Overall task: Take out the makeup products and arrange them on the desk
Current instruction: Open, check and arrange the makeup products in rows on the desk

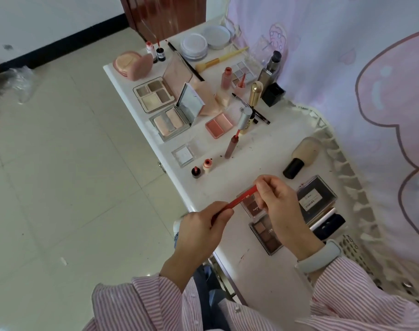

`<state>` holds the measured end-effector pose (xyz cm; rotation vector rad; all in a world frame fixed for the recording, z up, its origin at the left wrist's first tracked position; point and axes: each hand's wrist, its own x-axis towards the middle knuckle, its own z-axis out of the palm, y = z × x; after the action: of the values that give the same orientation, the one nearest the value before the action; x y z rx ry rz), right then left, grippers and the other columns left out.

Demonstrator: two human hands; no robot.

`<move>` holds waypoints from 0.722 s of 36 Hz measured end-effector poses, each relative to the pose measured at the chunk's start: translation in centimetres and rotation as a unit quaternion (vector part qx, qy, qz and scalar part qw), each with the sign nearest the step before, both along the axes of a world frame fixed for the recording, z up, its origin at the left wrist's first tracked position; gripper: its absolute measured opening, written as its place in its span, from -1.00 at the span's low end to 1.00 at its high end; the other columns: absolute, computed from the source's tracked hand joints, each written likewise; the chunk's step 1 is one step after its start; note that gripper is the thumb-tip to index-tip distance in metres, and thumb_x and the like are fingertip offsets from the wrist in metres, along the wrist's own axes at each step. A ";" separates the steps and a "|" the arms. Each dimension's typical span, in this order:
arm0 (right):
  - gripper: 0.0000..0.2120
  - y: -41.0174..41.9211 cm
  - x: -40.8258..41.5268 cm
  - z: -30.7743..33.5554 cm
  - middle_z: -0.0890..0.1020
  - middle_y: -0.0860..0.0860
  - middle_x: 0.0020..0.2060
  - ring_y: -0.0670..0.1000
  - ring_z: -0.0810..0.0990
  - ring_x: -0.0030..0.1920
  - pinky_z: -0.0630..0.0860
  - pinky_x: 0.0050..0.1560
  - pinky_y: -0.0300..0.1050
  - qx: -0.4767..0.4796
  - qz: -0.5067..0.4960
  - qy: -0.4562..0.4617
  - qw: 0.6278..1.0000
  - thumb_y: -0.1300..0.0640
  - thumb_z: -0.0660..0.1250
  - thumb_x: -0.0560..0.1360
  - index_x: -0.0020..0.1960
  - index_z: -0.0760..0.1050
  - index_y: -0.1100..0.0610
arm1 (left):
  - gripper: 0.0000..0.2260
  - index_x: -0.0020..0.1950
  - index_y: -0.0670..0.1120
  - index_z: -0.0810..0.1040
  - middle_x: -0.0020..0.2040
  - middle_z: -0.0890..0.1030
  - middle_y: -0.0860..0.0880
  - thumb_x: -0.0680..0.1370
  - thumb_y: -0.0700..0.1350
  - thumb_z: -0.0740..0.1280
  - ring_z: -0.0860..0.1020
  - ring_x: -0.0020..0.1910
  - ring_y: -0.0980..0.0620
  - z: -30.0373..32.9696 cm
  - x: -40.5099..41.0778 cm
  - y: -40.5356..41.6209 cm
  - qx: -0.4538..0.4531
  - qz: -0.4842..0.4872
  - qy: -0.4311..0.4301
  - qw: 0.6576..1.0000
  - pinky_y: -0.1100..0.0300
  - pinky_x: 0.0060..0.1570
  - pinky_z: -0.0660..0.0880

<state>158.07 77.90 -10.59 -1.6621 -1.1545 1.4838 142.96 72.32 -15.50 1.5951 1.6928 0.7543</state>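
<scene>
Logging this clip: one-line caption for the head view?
Both hands, left hand and right hand, grip a red pencil above the desk.

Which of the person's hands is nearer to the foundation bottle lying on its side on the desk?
Right. The right hand grips the red pencil just below-left of the foundation bottle; the left hand holds the pencil's other end, farther away toward the desk's edge.

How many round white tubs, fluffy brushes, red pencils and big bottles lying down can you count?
round white tubs: 2
fluffy brush: 1
red pencil: 1
bottle lying down: 1
Total: 5
</scene>
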 end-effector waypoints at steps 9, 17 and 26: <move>-0.87 3.9 1.9 -0.7 0.46 0.00 -0.46 -0.07 0.32 -0.48 0.23 -0.43 -0.23 -0.088 -0.096 0.055 0.990 0.21 0.21 0.56 -0.16 0.46 0.16 | -0.80 0.17 -0.06 0.18 -0.32 0.40 0.05 0.59 -0.14 0.14 0.37 -0.42 0.15 0.4 -1.8 0.0 -0.122 0.027 -0.008 0.992 0.32 -0.37 0.26; -0.92 6.8 0.3 -2.7 0.60 0.05 -0.36 -0.07 0.47 -0.47 0.34 -0.52 -0.29 -0.143 0.004 -0.037 0.989 0.21 0.24 0.54 -0.08 0.48 0.20 | -0.84 0.19 -0.11 0.30 0.06 0.52 -0.02 0.62 -0.17 0.11 0.48 -0.01 0.11 -1.3 -0.8 -0.2 -0.058 0.038 -0.024 0.997 0.34 -0.04 0.34; -0.81 6.9 1.7 -1.4 0.58 0.00 -0.15 -0.12 0.51 -0.27 0.42 -0.23 -0.29 0.075 0.034 -0.247 0.965 0.13 0.21 0.56 0.14 0.44 0.16 | -0.78 -0.12 -0.07 0.60 -0.17 0.60 0.02 0.52 -0.01 0.21 0.48 -0.16 0.01 -2.9 2.1 2.2 0.143 0.079 0.209 0.964 0.17 -0.10 0.24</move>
<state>159.74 84.78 -12.00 -1.9596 -1.5564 1.0100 145.05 74.48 -18.40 1.9395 2.1073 0.8108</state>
